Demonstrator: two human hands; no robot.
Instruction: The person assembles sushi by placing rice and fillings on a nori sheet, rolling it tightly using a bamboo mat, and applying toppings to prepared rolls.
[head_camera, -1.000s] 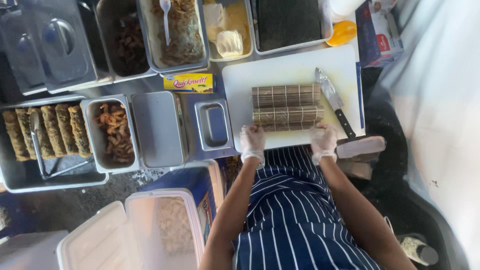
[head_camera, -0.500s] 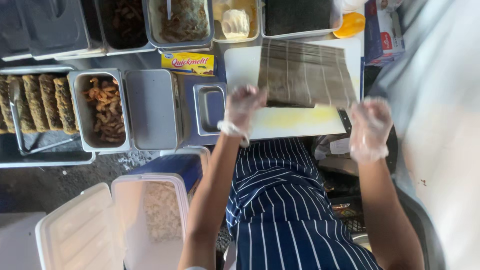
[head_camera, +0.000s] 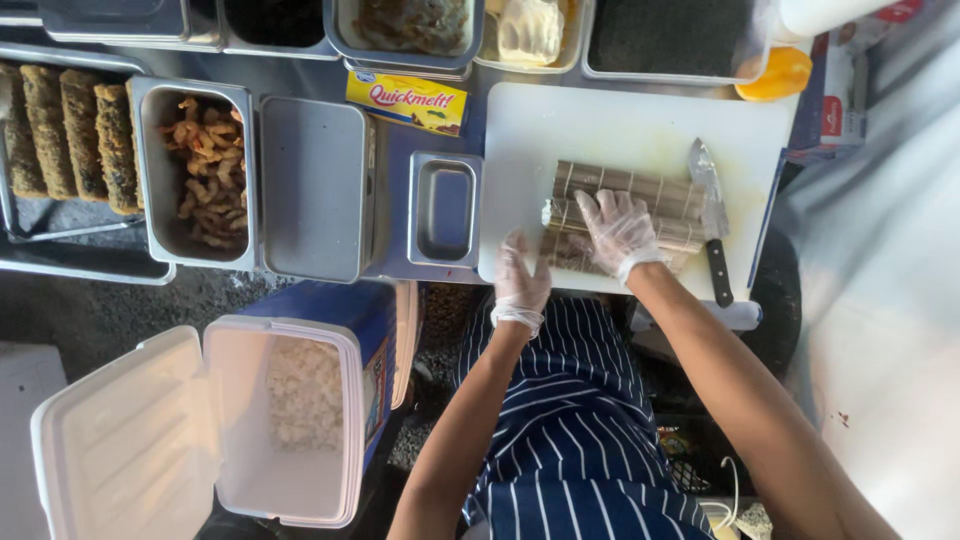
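A rolled bamboo mat (head_camera: 640, 185) lies on a white cutting board (head_camera: 620, 125). My right hand (head_camera: 618, 230), in a clear glove, presses down on the mat's near side with its fingers spread over the slats. My gloved left hand (head_camera: 520, 280) hovers open at the board's near left edge, just left of the mat's end, and holds nothing. A knife (head_camera: 708, 190) with a black handle lies on the board to the right of the mat, its blade pointing away from me.
Left of the board stand a small empty metal pan (head_camera: 445, 210), a larger empty pan (head_camera: 312, 185), a pan of fried pieces (head_camera: 195, 175) and a tray of breaded rolls (head_camera: 70, 130). A yellow box (head_camera: 405, 100) lies behind. An open blue cooler of rice (head_camera: 300, 400) sits below.
Half a second ago the mat lay unrolled flat with both hands lifted off it. Now it is rolled up again, my right hand presses on it and my left hand has drawn back.
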